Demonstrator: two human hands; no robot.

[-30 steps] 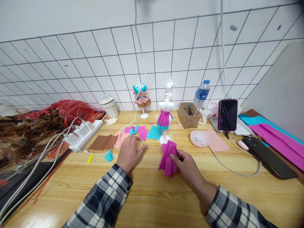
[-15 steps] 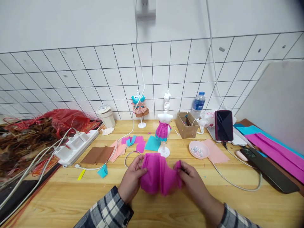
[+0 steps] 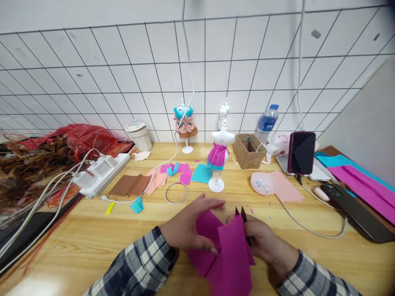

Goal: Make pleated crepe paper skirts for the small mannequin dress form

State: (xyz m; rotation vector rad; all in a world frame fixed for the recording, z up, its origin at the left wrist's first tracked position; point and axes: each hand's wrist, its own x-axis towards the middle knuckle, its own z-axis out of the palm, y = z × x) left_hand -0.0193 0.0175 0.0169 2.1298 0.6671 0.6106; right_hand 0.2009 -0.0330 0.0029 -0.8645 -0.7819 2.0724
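Note:
Magenta paper (image 3: pixel 235 255), folded with several flaps, is between my hands near the table's front edge. My left hand (image 3: pixel 193 226) has its thumb on the paper and its other fingers stretched out over it. My right hand (image 3: pixel 262 236) is closed around a small dark pair of scissors (image 3: pixel 243 214), its pointed blades up beside the paper's top edge. Behind them stands a white mini mannequin (image 3: pixel 222 137) in a magenta and teal skirt (image 3: pixel 218 156). Part of the scissors is hidden by my fingers.
Teal paper (image 3: pixel 202 173), brown paper (image 3: pixel 130 185) and a metal ring (image 3: pixel 175 192) lie behind my left hand. Further right are a pink bead dish (image 3: pixel 264 183), a cardboard box (image 3: pixel 249 154), a phone (image 3: pixel 301 153) and cables. A power strip (image 3: pixel 106 176) lies left.
The magenta paper has come lower and is folded differently. Dark scissors now show in my right hand. My left fingers have spread out. The view has shifted, so the background sits higher.

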